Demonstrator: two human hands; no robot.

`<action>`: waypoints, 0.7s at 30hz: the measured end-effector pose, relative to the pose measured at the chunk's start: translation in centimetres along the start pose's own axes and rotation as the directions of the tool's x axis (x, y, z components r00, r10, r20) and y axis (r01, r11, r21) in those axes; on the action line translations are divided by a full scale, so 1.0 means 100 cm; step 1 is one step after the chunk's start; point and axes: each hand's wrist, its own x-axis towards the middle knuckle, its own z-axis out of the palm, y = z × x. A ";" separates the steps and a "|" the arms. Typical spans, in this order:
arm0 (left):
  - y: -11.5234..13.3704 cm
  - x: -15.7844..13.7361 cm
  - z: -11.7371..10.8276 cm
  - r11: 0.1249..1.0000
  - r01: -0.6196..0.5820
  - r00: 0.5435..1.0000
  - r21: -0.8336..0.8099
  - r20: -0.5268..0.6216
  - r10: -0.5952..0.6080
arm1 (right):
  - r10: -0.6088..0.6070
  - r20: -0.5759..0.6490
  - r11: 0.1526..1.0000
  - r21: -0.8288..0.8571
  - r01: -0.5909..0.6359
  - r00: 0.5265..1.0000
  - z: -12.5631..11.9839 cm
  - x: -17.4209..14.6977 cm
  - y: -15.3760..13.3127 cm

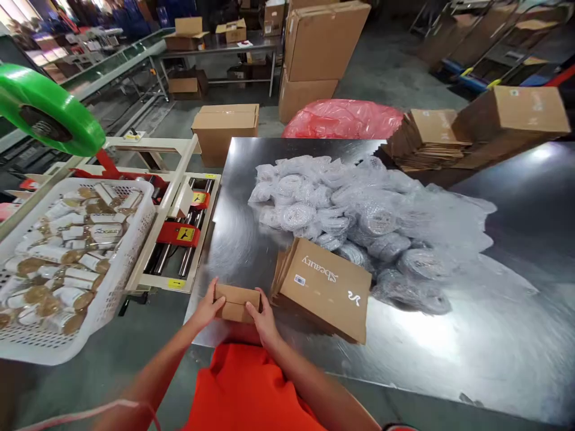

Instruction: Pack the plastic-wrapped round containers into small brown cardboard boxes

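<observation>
Both hands, left (207, 308) and right (265, 322), clasp a small box (236, 302) at the counter (449, 335) edge, where it might slip off, or the right could nudge the flat cartons (324, 287) just beside it.

Plain brown box (236, 302), white basket (112, 281)

packing floor in a warehouse or small factory. evidence: steel table (449, 335) with a heap of plastic-wrapped items (350, 215); stack of flat printed cartons (326, 287) and more flat cartons (426, 140) at the far edge; white basket (112, 281) full of gold-capped tubes; roller machine (179, 233) with red parts and yellow warning labels; green tape roll (49, 111); sealed boxes (321, 39) stacked on a concrete floor (386, 66); long conveyor (112, 63); far bench (215, 48) with open boxes; red plastic bag (344, 118).
</observation>
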 end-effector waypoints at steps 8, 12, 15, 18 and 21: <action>-0.019 0.014 -0.010 0.294 -0.537 0.803 0.791 0.373 0.466 | 0.074 0.012 0.996 0.047 -0.075 0.997 0.007 0.003 -0.032; -0.025 0.026 -0.016 0.269 -0.593 0.754 0.759 0.406 0.516 | 0.084 -0.018 0.996 0.036 -0.084 0.996 0.008 -0.001 -0.029; -0.006 0.044 -0.019 0.258 -0.603 0.749 0.755 0.425 0.508 | 0.070 -0.137 0.996 0.063 -0.062 0.988 0.019 0.011 -0.029; 0.015 0.057 -0.012 0.370 -0.407 0.821 0.835 0.156 0.550 | 0.095 -0.229 0.993 0.089 -0.076 0.969 0.042 0.053 -0.053; -0.004 0.049 0.013 0.548 -0.164 0.840 0.820 -0.176 0.514 | 0.105 -0.304 0.994 0.022 -0.104 0.947 0.076 0.120 -0.097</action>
